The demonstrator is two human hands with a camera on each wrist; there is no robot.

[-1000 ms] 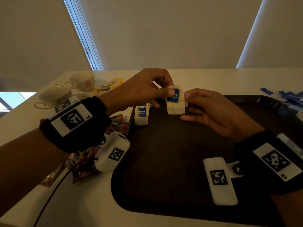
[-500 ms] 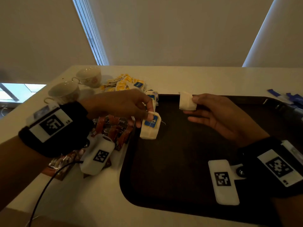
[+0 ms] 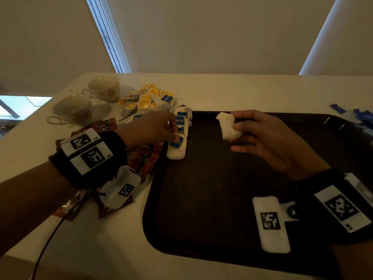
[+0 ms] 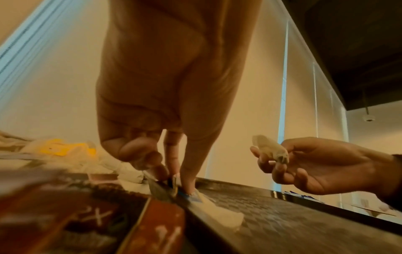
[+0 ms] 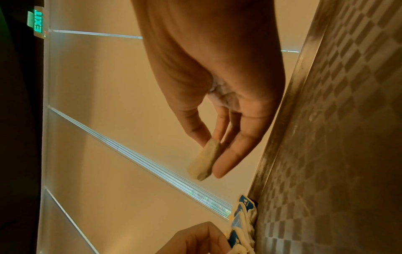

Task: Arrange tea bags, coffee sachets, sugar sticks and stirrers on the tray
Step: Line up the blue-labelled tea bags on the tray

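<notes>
A dark tray (image 3: 212, 199) lies on the white table. Along its left edge stands a row of white tea bags (image 3: 181, 123) with blue tags. My left hand (image 3: 153, 130) pinches the blue tag of the nearest tea bag (image 3: 176, 149), which lies on the tray at the front of that row; the left wrist view shows the same tea bag (image 4: 217, 213) under my fingertips (image 4: 187, 185). My right hand (image 3: 260, 136) holds a second white tea bag (image 3: 229, 128) above the tray's far middle, pinched between thumb and fingers (image 5: 204, 161).
Brown coffee sachets (image 3: 145, 158) lie left of the tray under my left wrist. A heap of yellow-tagged and blue-tagged tea bags (image 3: 149, 98) and two teacups (image 3: 72, 108) sit at the back left. Blue sticks (image 3: 355, 115) lie at the far right.
The hands parted, each with one tea bag. My left hand carried its tea bag down and left to the tray's left edge; my right hand stayed raised with the other.
</notes>
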